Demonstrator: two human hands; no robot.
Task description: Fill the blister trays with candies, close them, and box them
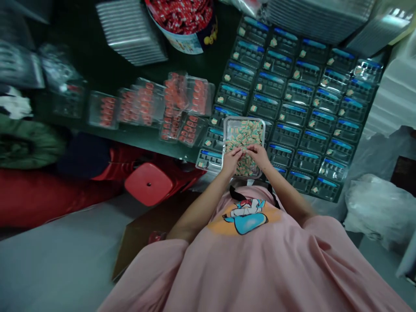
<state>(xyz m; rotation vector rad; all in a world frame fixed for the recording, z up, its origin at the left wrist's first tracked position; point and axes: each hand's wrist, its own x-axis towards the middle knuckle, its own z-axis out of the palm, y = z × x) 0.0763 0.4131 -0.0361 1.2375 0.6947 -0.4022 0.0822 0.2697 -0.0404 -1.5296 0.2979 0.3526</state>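
A clear plastic tray point(226, 130) full of small beige and green pieces point(248, 132) is close in front of my body. Above it, my left hand point(233, 158) and my right hand point(257, 155) come together, fingertips nearly touching. Both are pinched closed; whatever lies between the fingertips is too small and covered to make out. Around the tray, rows of black blister trays point(294, 110) each hold a blue pen-like item, and many have one beige-green piece in a corner. One of these trays point(209, 161) lies just left of my left hand.
Clear packs of red pieces point(196, 95) lie on the dark green table point(136, 141) to the left. Stacked plastic trays point(131, 32) and a bucket of red wrapped items point(185, 26) stand at the back. A red stool point(149, 184) is left below; plastic bags point(380, 208) are at right.
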